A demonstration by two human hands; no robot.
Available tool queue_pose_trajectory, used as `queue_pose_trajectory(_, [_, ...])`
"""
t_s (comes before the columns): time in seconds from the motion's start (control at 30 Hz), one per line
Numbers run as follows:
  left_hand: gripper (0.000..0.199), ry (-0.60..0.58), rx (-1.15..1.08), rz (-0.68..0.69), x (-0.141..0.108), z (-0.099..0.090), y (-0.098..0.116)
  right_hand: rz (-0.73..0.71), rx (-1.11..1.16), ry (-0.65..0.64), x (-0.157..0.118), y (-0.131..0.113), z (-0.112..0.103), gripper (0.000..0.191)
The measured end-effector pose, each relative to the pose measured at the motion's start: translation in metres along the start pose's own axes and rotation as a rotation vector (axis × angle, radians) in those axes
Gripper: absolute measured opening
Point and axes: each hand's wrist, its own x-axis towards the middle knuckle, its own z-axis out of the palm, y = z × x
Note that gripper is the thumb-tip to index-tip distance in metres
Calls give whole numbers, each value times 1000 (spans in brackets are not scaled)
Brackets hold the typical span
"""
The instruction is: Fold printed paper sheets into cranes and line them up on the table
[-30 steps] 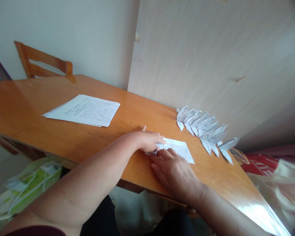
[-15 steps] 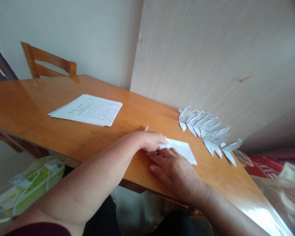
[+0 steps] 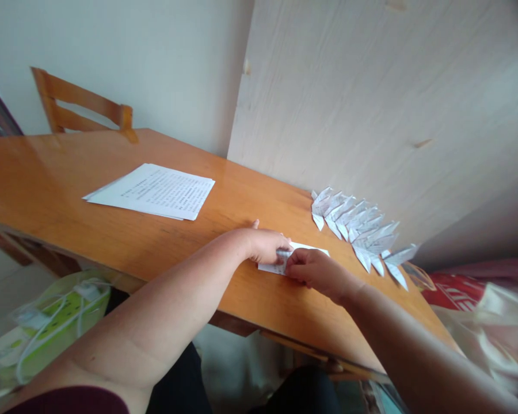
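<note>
A small printed sheet of paper (image 3: 270, 268) lies on the wooden table near its front edge, largely covered by both hands. My left hand (image 3: 270, 247) rests on the sheet's left part, thumb apart from the other fingers, pressing it flat. From the right, my right hand (image 3: 313, 269) reaches over the sheet with its fingers bent together at the paper, seemingly pinching its edge. A strip of white paper shows beyond the right hand's knuckles. What lies beneath the palms is hidden.
A stack of printed sheets (image 3: 155, 192) lies to the left on the table (image 3: 237, 201). Folded paper pieces (image 3: 354, 221) stand in a row along the board at the right. Beyond are a chair (image 3: 84, 106), a red bag (image 3: 451, 290) and a green bag (image 3: 60, 322) below.
My right hand has shifted slightly up and right, and its fingers have curled in. Less of the sheet's right part shows. My left hand stays almost in place.
</note>
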Motion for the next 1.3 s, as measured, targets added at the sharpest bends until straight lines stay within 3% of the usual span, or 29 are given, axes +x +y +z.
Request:
queue_pose_trajectory(0.2, [47, -18, -19, 1, -3, -4, -1, -16, -64, -21, 6, -7, 5, 8])
queue_pose_trajectory(0.37, [51, -28, -13, -46, -9, -11, -4, 53, -81, -35, 9, -13, 6, 9])
queue_pose_trajectory(0.57, [38, -6, 17, -82, -17, -18, -8, 103, -189, -13, 15, -14, 7, 16])
queue_pose_trajectory(0.77, [50, 7, 9, -119, -14, -18, -12, 123, -249, -53, 17, -21, 9, 25])
queue_pose_trajectory(0.93, [50, 16, 2, -121, -10, -16, -16, 74, -346, 6, 16, -26, 9, 27])
queue_pose_trajectory(1.3, [58, 35, -61, -121, -10, -17, -14, 73, -296, -25, 14, -38, 16, 30])
